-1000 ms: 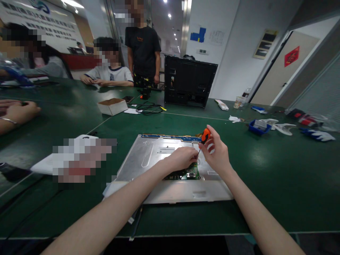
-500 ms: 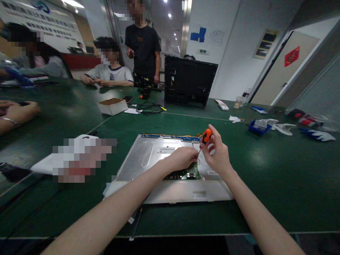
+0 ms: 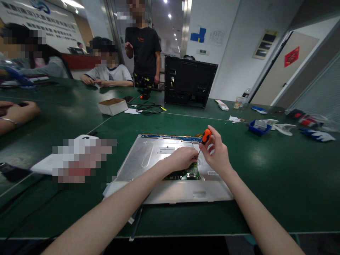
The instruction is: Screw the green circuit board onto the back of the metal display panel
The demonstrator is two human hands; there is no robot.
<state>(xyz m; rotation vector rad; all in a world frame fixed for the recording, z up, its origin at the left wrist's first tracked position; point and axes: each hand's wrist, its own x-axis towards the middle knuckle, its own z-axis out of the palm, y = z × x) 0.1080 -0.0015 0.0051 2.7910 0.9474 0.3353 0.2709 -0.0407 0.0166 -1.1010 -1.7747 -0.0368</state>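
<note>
A silver metal display panel [image 3: 132,159] lies flat before me, with a green circuit board [image 3: 183,175] on it and a blue strip board along its far edge. My right hand [image 3: 218,156] is closed on the orange and black handle of a screwdriver [image 3: 206,136], which leans with its shaft pointing down to the left. Over the circuit board, my left hand [image 3: 183,158] has its fingers pinched together by the screwdriver's tip. Whatever those fingers hold, and the tip itself, is hidden.
A black monitor housing [image 3: 190,81] stands at the back of the green table [image 3: 265,177]. An open box [image 3: 112,107], cables [image 3: 150,107] and a blue tray [image 3: 259,127] lie around. A co-worker's hands [image 3: 21,112] rest at left; other people are farther back.
My right hand and the screwdriver have shifted very slightly left. My left hand stays where it was, and the panel has not moved.
</note>
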